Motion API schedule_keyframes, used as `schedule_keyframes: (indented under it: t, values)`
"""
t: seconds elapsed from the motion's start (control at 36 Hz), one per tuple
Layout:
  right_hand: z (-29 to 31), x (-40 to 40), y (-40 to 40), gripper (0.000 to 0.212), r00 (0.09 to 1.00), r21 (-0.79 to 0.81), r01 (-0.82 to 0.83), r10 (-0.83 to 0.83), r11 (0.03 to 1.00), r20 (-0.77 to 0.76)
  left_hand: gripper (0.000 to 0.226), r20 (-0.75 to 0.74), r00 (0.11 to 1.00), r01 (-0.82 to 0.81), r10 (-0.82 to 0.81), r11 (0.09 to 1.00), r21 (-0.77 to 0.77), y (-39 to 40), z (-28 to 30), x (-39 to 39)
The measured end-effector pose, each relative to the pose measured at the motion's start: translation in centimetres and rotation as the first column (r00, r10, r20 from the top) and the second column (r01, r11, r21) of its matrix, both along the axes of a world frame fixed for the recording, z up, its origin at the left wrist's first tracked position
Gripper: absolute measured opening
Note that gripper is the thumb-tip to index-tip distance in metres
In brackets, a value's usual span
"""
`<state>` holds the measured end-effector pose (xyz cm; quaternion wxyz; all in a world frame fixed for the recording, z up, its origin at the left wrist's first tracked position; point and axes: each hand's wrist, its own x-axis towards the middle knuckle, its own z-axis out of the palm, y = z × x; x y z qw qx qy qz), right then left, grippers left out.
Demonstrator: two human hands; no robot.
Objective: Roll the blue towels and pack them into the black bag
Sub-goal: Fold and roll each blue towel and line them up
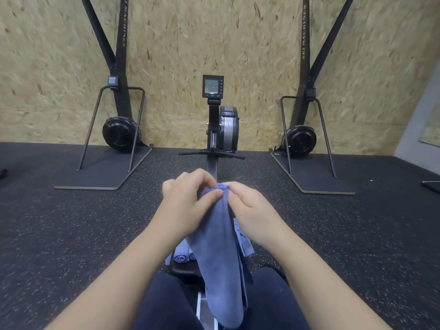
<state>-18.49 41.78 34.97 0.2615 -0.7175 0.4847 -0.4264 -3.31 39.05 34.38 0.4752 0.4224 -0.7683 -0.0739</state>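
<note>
Pinching a soft, fuzzy blue towel (219,246) at its top, left hand (188,201) and right hand (252,210) grips clenched on hanging terry folds

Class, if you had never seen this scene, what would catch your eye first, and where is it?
First, the blue towel at centre, hanging long towards the lap, its top pinched by the left hand and right hand. Behind them the rowing machine stands against the chipboard wall, a ski machine on either side.

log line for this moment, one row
phase: starting roll | left hand: pinches blue towel top edge | right hand: pinches same edge | towel: hanging over lap | rolled towels: below, behind it | black bag: not identifiable
</note>
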Motion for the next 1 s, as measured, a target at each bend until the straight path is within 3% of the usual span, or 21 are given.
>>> schedule_keyframes:
  t: [0.08, 0.22, 0.5, 0.58, 0.69, 0.75, 0.81, 0.89, 1.0]
  values:
    - [-0.2, 0.1, -0.1, 0.028, 0.999, 0.016, -0.009, 0.008, 1.000, 0.053, 0.022, -0.067, 0.998, -0.007, 0.011, 0.998, 0.057, -0.1, -0.1, 0.0]
    - [-0.6, -0.3, -0.6, 0.020, 0.999, -0.042, 0.036, -0.037, 0.998, -0.034, 0.016, -0.074, 0.997, 0.037, -0.031, 0.996, 0.078, -0.5, -0.3, 0.3]
    - [-0.9, -2.7, -1.3, 0.020, 0.987, -0.108, 0.162, -0.160, 0.981, 0.031, 0.019, 0.305, 0.951, 0.014, -0.049, 0.993, 0.117, -1.8, -2.3, 3.4]
    - [-0.8, -3.2, -1.5, 0.024, 0.987, -0.119, 0.158, -0.154, 0.980, 0.041, 0.038, 0.418, 0.907, -0.007, -0.048, 0.992, 0.129, -2.4, -2.9, 4.4]
    - [-0.9, -3.7, -1.6, 0.023, 0.989, -0.088, 0.149, -0.147, 0.985, 0.029, 0.029, 0.588, 0.809, -0.072, -0.016, 0.989, 0.125, -3.0, -3.1, 5.0]
    - [-1.1, -4.0, -1.7, 0.021, 0.988, -0.070, 0.154, -0.155, 0.986, -0.014, 0.019, 0.584, 0.812, -0.057, -0.009, 0.994, 0.094, -3.4, -2.9, 5.4]
    - [-1.4, -4.4, -2.2, 0.020, 0.975, -0.055, 0.198, -0.202, 0.979, -0.094, 0.028, 0.539, 0.842, -0.035, -0.009, 0.997, 0.070, -3.8, -2.5, 5.9]
    - [-1.9, -4.7, -3.6, 0.023, 0.873, -0.134, 0.369, -0.393, 0.920, -0.291, 0.032, 0.509, 0.861, 0.010, -0.001, 1.000, -0.016, -4.2, -1.6, 5.9]
    - [-1.6, -3.7, -4.5, 0.024, 0.846, -0.168, 0.452, -0.481, 0.876, -0.231, 0.031, 0.391, 0.918, 0.072, -0.071, 0.997, 0.012, -4.4, -0.8, 4.7]
